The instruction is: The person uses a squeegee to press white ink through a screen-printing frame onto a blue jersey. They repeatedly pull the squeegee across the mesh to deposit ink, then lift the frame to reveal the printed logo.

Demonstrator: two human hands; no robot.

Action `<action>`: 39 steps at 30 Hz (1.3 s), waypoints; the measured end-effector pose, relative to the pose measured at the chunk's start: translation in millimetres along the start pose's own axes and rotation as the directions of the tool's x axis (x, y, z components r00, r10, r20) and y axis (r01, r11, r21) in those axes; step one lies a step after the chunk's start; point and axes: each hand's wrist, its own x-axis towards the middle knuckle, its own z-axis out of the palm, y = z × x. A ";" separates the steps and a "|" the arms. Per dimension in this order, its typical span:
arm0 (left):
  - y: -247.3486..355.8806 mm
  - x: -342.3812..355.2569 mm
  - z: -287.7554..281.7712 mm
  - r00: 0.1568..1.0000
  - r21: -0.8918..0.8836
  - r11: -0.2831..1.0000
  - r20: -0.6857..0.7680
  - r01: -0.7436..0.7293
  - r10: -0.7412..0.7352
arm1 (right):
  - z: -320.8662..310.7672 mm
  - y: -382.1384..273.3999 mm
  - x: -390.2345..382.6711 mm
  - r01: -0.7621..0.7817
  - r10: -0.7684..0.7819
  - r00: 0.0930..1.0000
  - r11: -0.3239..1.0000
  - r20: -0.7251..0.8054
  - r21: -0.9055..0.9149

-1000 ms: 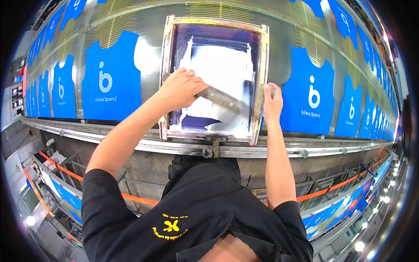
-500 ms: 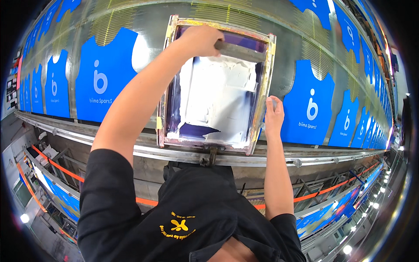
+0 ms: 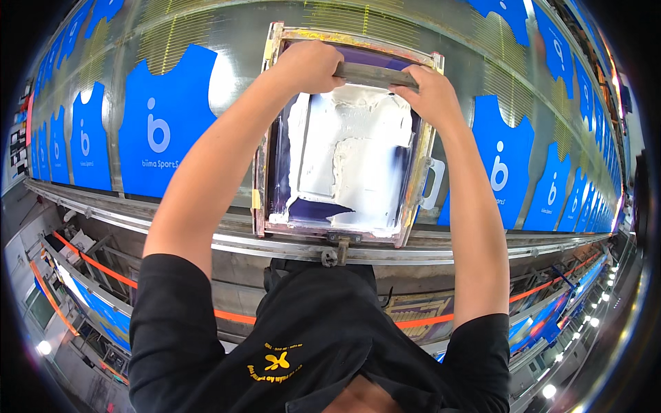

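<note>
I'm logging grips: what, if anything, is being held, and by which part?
A grey bar, near its ends: left hand toward its left, right hand toward its right.

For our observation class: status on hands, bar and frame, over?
Left hand and right hand gripping grey bar. Bar inside frame, far end. White paint on near side. Nothing seen blocking bar.

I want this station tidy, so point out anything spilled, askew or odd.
Nothing looks clearly spilled or broken. Mildly untidy: the white paste lies ragged and uneven, leaving a dark patch at lower left, and the frame has yellow and reddish stains along its rim.
</note>
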 end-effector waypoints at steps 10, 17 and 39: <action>31.1 -86.2 57.9 0.999 -0.050 0.998 0.012 0.048 -0.048 | 47.2 -19.4 -106.2 0.076 -0.079 0.994 0.996 -0.079 -0.045; 94.4 -234.5 118.0 0.993 -0.158 0.987 -0.117 -0.028 0.010 | 76.7 -71.8 -263.6 0.111 -0.109 0.988 0.994 -0.113 0.007; 51.3 -139.3 40.5 0.992 -0.049 0.998 0.115 0.048 -0.042 | 12.5 -42.4 -153.5 0.203 -0.203 0.978 0.979 -0.039 -0.020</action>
